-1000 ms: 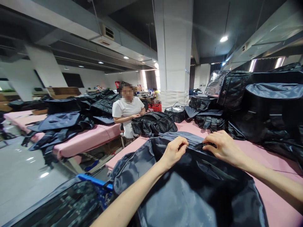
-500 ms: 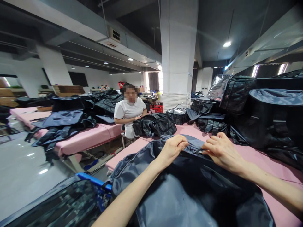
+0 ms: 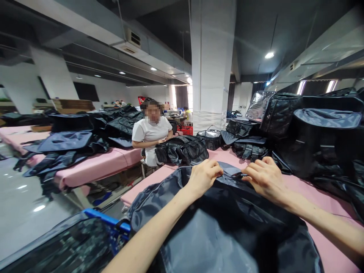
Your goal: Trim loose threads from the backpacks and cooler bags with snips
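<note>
A large bag with a shiny grey-blue lining lies wide open in front of me, its inside facing up. My left hand is closed on the far rim of the bag, fingers pinching the fabric edge. A short way to the right, my right hand pinches the same rim between thumb and fingers. Between the two hands a stretch of folded grey edge shows. The fingertips partly cover what they grip.
Pink-covered tables stand ahead and left, piled with dark bags. A person in a white shirt sits across from me near a black bag. More bags are stacked at right. A blue frame stands at lower left.
The view has shifted slightly, so the surroundings sit a little further left. Both hands keep their pinch on the bag's rim, with only slight movement of the fingers.
</note>
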Demonstrator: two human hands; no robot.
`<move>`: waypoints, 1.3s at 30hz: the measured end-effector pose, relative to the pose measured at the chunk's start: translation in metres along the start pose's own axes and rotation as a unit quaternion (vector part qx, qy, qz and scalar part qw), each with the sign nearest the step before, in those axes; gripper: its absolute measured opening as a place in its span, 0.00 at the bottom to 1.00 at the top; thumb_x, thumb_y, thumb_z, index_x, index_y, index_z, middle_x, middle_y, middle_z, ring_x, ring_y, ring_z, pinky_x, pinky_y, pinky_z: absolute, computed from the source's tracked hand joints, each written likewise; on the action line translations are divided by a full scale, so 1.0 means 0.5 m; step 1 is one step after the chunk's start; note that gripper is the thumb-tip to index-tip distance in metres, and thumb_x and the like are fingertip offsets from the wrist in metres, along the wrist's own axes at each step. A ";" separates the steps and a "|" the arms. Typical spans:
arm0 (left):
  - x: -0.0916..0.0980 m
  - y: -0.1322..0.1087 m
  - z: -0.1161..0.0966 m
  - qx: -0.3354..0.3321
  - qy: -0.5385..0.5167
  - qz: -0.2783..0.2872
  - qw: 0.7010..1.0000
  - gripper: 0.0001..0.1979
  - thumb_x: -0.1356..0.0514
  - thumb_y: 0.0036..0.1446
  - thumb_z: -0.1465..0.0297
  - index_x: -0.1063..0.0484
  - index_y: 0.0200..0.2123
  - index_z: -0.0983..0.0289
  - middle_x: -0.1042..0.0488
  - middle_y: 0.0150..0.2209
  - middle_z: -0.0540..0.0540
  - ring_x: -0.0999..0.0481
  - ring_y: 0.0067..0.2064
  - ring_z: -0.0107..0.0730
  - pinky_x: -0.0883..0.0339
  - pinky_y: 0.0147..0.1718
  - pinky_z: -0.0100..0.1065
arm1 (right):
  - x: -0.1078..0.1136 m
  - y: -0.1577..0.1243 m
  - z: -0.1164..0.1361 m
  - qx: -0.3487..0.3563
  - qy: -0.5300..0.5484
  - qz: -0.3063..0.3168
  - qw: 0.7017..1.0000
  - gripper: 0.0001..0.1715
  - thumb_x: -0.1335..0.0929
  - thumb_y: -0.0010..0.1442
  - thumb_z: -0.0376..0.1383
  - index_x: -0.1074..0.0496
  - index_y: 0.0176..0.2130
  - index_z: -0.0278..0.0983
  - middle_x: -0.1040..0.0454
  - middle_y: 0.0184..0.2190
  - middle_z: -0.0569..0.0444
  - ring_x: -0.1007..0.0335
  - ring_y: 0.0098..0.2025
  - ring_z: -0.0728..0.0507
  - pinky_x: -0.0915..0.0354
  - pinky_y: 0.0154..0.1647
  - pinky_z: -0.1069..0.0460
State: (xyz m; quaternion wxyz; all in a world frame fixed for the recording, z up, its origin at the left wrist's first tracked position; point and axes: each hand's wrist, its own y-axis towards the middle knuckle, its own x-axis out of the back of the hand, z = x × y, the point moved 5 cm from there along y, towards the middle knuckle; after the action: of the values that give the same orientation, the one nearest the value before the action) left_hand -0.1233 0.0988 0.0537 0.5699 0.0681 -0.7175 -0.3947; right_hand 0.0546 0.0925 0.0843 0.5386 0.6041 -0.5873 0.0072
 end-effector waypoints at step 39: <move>0.015 0.009 -0.007 0.195 -0.401 0.410 0.796 0.08 0.45 0.33 0.68 0.41 0.14 0.66 0.48 0.14 0.44 0.51 0.19 0.20 0.57 0.20 0.28 | 0.022 -0.015 0.085 -0.217 0.181 0.154 0.947 0.05 0.37 0.58 0.35 0.31 0.34 0.38 0.27 0.29 0.53 0.33 0.32 0.44 0.42 0.33 0.51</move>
State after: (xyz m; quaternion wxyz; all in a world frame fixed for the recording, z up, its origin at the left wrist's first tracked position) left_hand -0.1212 0.0958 0.0623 0.3144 -0.2868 -0.9043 0.0325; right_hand 0.0370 0.0547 0.0685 0.7461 0.3634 -0.5533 0.0717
